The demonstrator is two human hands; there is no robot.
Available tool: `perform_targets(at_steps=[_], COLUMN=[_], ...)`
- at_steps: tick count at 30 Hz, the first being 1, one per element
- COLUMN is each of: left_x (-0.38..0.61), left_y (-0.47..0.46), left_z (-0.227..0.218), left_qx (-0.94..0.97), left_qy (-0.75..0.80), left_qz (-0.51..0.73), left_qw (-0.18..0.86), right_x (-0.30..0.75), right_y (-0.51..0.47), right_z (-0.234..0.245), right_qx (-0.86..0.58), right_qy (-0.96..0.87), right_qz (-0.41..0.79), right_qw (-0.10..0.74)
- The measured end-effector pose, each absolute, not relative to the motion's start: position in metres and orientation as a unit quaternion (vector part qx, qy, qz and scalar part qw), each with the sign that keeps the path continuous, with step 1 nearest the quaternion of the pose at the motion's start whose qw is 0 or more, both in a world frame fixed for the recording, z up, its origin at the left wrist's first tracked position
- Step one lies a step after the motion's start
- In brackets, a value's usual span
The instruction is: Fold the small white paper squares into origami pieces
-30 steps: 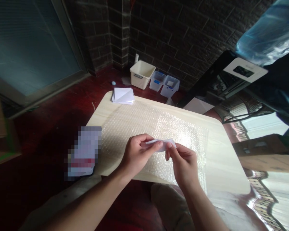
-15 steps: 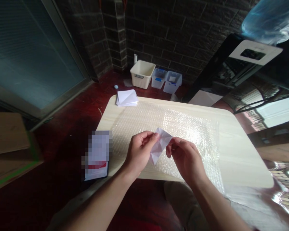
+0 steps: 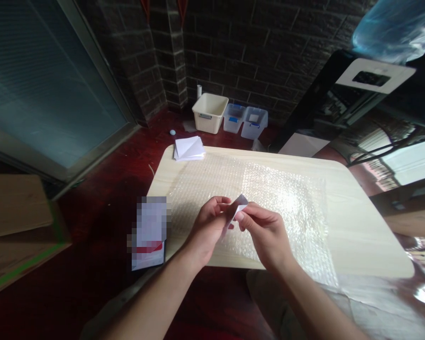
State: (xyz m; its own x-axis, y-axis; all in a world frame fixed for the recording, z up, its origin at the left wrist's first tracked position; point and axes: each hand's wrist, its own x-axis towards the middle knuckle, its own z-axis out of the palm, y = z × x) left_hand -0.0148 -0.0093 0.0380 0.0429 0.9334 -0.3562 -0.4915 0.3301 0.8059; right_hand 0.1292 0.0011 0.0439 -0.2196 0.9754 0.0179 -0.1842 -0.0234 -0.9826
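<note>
Both my hands hold one small folded white paper [image 3: 239,204] just above the near part of a light wooden table [image 3: 354,222]. My left hand [image 3: 210,228] pinches its left side with curled fingers. My right hand [image 3: 265,233] pinches its right side between thumb and forefinger. Only a small corner of the paper shows between the fingers. A sheet of clear bubble wrap [image 3: 286,198] covers the table under my hands. A stack of white paper squares [image 3: 188,148] lies on the table's far left corner.
On the dark red floor behind the table stand a cream basket [image 3: 209,111] and two clear plastic boxes [image 3: 246,120]. A blurred-out card or booklet [image 3: 149,233] lies left of the table. A cardboard box [image 3: 17,226] sits at far left. A black stand [image 3: 340,89] rises at right.
The paper was held flat and wide, then turned upright and spread open; now my hands have come together and folded it small between the fingers. The view has shifted slightly.
</note>
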Motion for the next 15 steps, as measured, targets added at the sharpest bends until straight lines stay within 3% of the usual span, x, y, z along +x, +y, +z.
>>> perform_targets(at_steps=[3, 9, 15], left_x=[-0.011, -0.006, 0.0], left_y=[-0.01, -0.009, -0.011], left_z=[0.035, 0.026, 0.03], left_qx=[0.222, 0.297, 0.154], left_qy=[0.456, 0.481, 0.427], left_qz=[0.531, 0.612, 0.607], left_qw=[0.679, 0.554, 0.652], right_x=[0.126, 0.121, 0.115], right_y=[0.0, -0.004, -0.014], right_z=[0.045, 0.044, 0.045], right_qx=[-0.425, -0.482, -0.496], right_qy=[-0.498, -0.522, -0.656], right_qz=[0.567, 0.492, 0.307], right_qw=[0.5, 0.503, 0.479])
